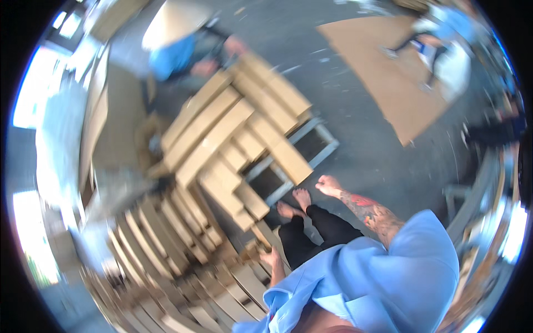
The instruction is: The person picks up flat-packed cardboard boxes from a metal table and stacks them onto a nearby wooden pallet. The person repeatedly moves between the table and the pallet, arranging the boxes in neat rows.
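Observation:
My left hand (271, 258) is low, beside my left leg, closed on a narrow cardboard box (268, 235); blur softens its fingers. My right hand (328, 186) hangs in front of my feet with its fingers curled in, and nothing shows in it. Just past it lies the near end of a long cardboard box (290, 160), part of a stack of cardboard boxes (214, 136) laid in crossing directions. Under that stack, a grey pallet frame (325, 150) shows at the right and near sides.
Many narrow boxes (150, 236) stand in rows at the lower left. Across the stack crouches a person in a conical hat (175, 25), hands near the boxes. At the upper right, another person (452, 28) is on a brown sheet (372, 66). A grey metal frame (477, 183) stands at the right.

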The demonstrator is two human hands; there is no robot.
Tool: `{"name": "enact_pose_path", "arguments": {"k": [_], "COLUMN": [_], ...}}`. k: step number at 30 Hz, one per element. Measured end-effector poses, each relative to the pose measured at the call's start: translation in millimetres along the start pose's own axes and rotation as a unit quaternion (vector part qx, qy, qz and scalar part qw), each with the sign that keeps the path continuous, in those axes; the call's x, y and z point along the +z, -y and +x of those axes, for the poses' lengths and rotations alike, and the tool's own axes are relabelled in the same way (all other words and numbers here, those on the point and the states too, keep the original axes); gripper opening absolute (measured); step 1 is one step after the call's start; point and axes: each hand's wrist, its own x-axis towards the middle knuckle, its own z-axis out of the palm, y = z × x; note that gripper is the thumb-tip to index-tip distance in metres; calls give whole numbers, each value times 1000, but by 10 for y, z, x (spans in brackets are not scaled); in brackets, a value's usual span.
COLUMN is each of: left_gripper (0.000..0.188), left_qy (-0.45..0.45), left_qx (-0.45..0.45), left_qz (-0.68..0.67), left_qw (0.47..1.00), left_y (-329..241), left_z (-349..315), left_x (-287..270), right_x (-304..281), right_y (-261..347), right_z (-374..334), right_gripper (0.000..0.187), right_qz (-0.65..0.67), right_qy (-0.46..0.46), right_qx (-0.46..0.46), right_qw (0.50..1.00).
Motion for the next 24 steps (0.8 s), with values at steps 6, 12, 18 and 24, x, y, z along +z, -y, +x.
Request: {"name": "enact_pose_path", "arguments": {"k": [6,12,18,24], "left_gripper": [65,50,56,28], "left_qy": [74,199,330,409], "left_qx": [-116,-42,56,21], "left_qz": [40,78,58,148], "left_qw": [990,976,940,900], "left_y": [-318,-1078,-1564,-850], "left_z": [71,119,-318,-662], "left_x": [-457,-424,70,353], "right_x": [-589,-494,407,761], "right_y": [-356,-1114,-2529,-2720], "right_z": [-653,-1778,-3263,-4040], "right_gripper": [36,37,47,50], "right_qz": [107,163,107,197], "right_qy": [-111,-192,-145,-168], "right_qx": [53,171,325,393], "right_qw": [987,952,929,882]}}
